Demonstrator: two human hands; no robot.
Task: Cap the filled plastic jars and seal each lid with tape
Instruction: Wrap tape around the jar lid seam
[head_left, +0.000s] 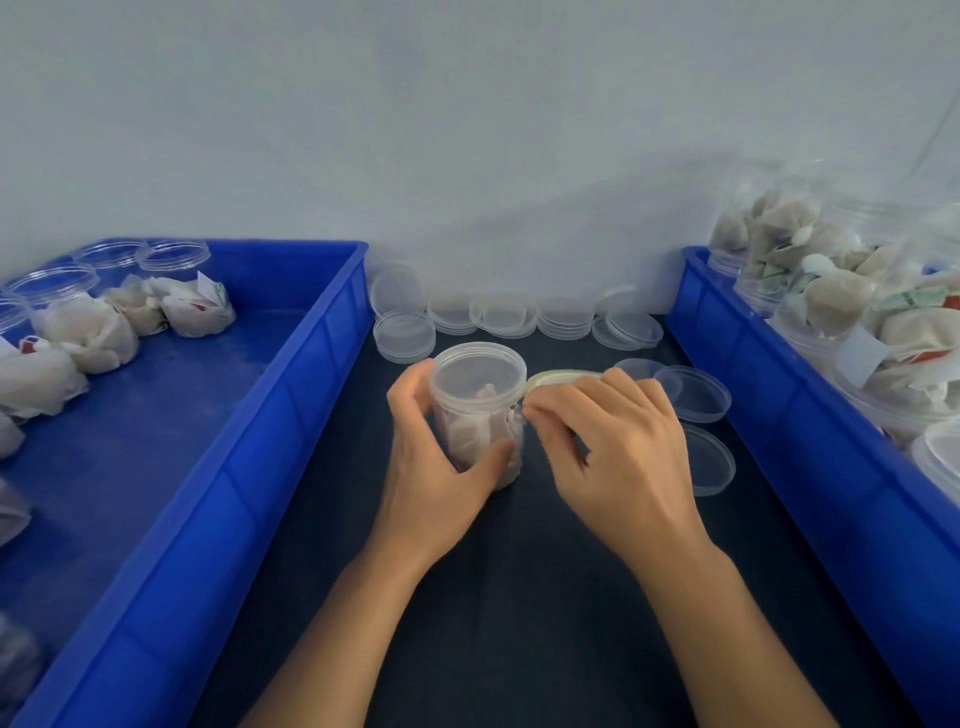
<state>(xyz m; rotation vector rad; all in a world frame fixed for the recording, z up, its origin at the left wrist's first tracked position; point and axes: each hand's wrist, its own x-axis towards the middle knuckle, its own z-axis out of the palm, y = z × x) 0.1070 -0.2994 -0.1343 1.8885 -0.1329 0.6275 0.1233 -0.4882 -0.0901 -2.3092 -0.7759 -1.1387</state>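
Observation:
A clear plastic jar (480, 410) filled with pale paper sachets stands on the dark mat (519, 597), a clear lid (478, 370) on top. My left hand (434, 467) wraps around the jar's left side, thumb across the front. My right hand (613, 447) is beside the jar's right side, holding a yellowish roll of tape (558, 378), its fingertips pinched at the lid's rim. The tape strip itself is too fine to see.
Loose clear lids (519, 317) lie in stacks along the wall, and more lids (696, 395) lie right of my hand. The blue bin (291, 395) on the left holds open filled jars. The blue bin (779, 415) on the right holds stacked filled jars.

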